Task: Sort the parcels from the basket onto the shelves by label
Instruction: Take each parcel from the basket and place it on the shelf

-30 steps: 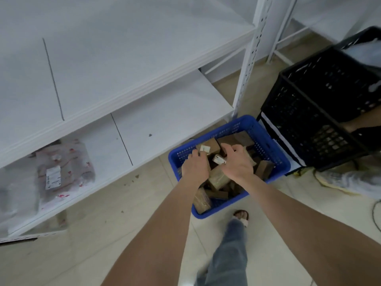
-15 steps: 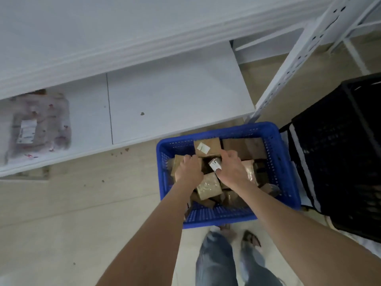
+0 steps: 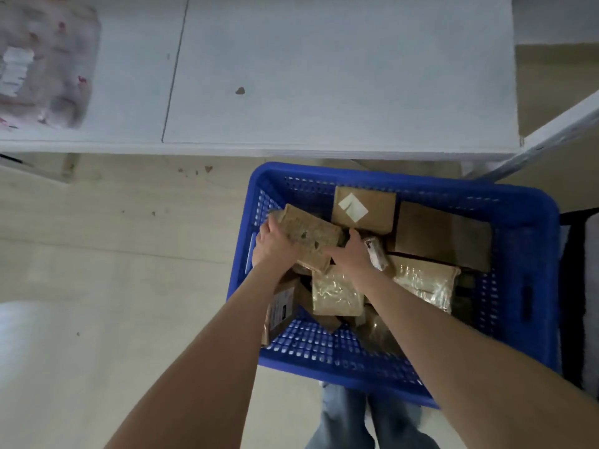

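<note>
Because the label decides the shelf, both hands are down in the basket holding one flat brown parcel tilted above the heap, most likely to turn its face up for reading; no label shows on the side in view. The left hand curls round the parcel's left end. The right hand lays its thumb along the near edge and seems to grip the right end, though its fingertips are hidden. Taking it at both ends keeps the soft packet from folding. Under it lie padded mailers and a box with a white label. The basket stands on the floor just in front of the low shelf, so each parcel goes a short way. A blurred bag already lies at the shelf's left end; most sorting looks undone.
</note>
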